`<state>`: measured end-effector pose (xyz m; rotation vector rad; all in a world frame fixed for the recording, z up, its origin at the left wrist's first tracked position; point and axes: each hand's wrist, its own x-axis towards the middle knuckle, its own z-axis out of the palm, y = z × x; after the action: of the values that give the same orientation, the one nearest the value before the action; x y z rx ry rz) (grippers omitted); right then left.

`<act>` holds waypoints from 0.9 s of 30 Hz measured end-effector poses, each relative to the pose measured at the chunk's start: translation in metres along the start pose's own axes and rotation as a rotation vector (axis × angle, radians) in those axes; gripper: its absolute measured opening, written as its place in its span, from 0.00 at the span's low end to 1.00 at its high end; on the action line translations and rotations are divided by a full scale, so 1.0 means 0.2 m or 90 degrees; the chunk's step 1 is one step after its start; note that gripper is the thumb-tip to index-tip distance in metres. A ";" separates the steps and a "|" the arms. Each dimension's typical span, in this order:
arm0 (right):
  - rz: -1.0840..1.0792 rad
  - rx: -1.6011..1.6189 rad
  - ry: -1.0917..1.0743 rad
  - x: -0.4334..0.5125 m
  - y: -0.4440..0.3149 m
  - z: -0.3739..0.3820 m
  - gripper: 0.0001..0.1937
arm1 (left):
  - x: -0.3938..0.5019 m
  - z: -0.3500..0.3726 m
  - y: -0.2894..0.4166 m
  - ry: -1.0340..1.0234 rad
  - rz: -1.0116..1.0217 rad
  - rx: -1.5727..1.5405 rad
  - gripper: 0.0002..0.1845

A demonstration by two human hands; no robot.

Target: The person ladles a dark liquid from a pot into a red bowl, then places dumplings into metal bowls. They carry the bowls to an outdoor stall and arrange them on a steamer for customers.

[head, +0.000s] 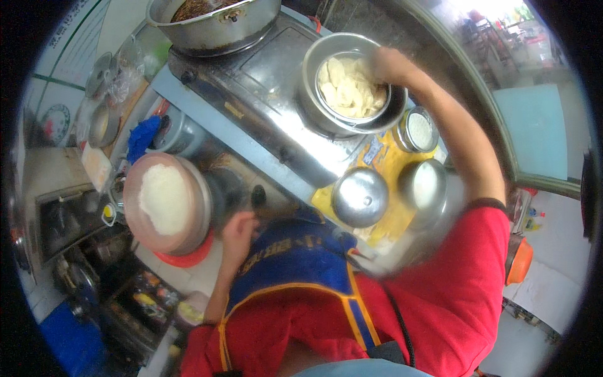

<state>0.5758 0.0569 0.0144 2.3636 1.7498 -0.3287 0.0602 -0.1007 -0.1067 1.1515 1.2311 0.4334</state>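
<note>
My right hand point(393, 66) is at the upper right rim of a deep metal pot point(308, 70) on the stovetop. Its fingers are blurred, so what they grip cannot be told. Inside that pot sits a smaller metal bowl point(360, 120) filled with pale, flat slices of food point(346, 87). Low beside my blue apron point(292, 254), my left hand point(240, 231) has loosely curled fingers, partly blurred, with nothing visible in it. Left of it stands a pinkish translucent basin point(134, 207) containing white powder point(165, 200).
A large pot of dark contents point(216, 28) stands at the stove's point(264, 70) far end. On yellow sheeting point(395, 165) are a domed metal lid point(360, 198), a bowl of white liquid point(426, 184) and a smaller container point(419, 132). A blue cloth point(142, 136) hangs near the basin.
</note>
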 end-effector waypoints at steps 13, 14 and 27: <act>0.162 0.420 0.233 -0.97 0.34 -0.33 0.14 | 0.32 0.10 0.10 -0.196 0.174 0.180 0.12; 0.207 0.464 0.241 -1.11 0.35 -0.27 0.14 | 0.35 0.17 0.12 -0.227 0.195 0.234 0.13; 0.786 0.536 0.029 -2.62 0.17 1.32 0.16 | 0.42 1.45 0.08 -0.632 0.736 0.725 0.24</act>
<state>0.4433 -0.5054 -0.0890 3.4083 -0.1989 -0.8555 0.3511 -0.1563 -0.1644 2.5853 -0.3179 -0.1323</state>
